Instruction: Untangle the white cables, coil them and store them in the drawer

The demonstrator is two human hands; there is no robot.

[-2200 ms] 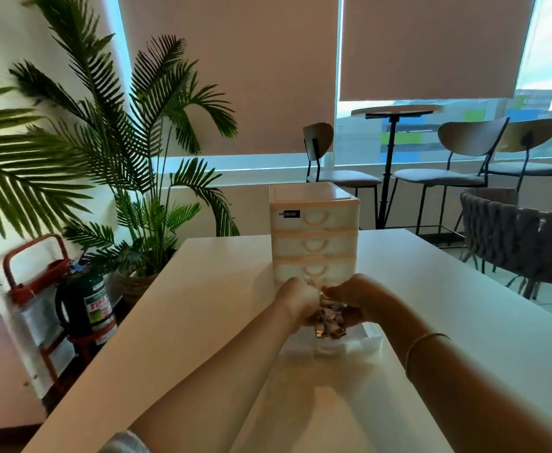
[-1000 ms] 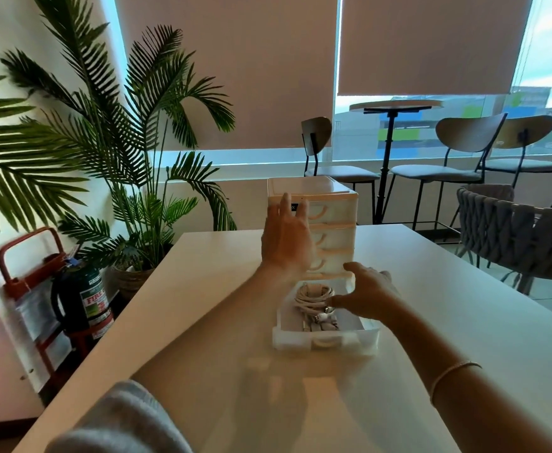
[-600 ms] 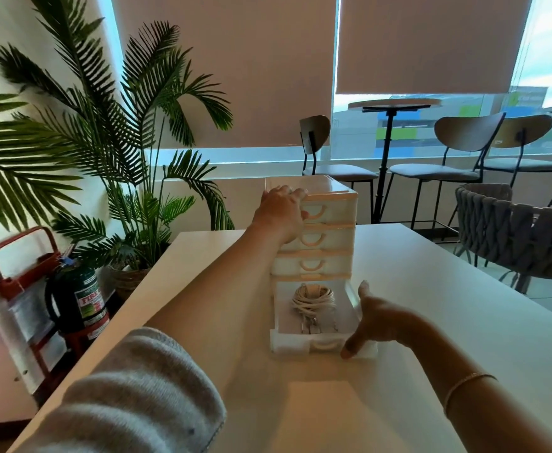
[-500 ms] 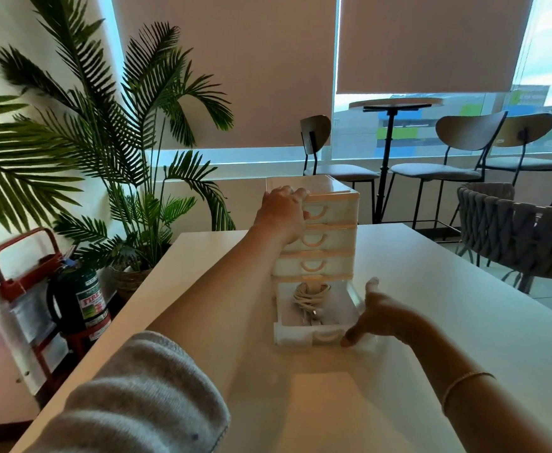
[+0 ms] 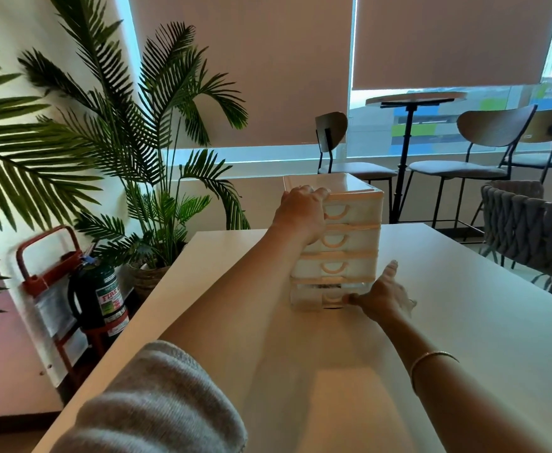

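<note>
A small white drawer unit (image 5: 353, 243) with peach handles stands on the white table (image 5: 464, 338). Its bottom drawer (image 5: 314, 297) is pushed almost fully in; the white cables inside are hidden. My left hand (image 5: 301, 212) grips the unit's top left front corner, fingers curled over the edge. My right hand (image 5: 382, 294) presses against the bottom drawer's front at its right end, thumb on the front and fingers straight.
A potted palm (image 5: 144, 152) and a fire extinguisher (image 5: 104, 295) on a red stand sit left of the table. A woven grey chair (image 5: 529, 223) stands at the right. A round high table (image 5: 412, 99) and stools are by the window behind.
My right hand has pushed the bottom drawer, with the coiled cables in it, back into the unit. My left hand went from the cables to the unit's top corner and stays there.
</note>
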